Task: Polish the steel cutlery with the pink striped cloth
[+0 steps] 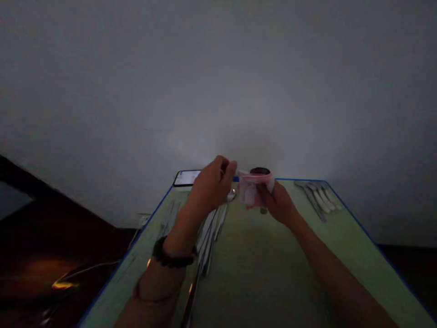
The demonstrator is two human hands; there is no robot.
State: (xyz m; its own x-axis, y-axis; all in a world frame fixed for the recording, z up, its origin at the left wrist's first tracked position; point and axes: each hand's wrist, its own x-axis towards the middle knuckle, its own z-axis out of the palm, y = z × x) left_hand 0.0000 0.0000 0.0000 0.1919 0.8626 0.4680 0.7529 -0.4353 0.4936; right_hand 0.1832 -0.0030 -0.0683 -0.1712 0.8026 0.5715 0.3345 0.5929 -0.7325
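Dim wall [218,91] behind, green table [259,273] beneath both hands. Handling the pink cloth [250,193], gripped by the right hand [282,205], seems the current step; moving it calls for a steady pinch. Beside it, the left hand [211,184] curls, contents unclear, near cutlery [209,250].

Dark beaded bracelet [174,256], apparently thin cord [159,300]

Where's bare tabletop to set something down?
Front middle of the table, between the centre-left cutlery pile and right forearm; also right, between that forearm and the blue edge. Crowded: around the left forearm, near the phone, and the far-right cutlery row.
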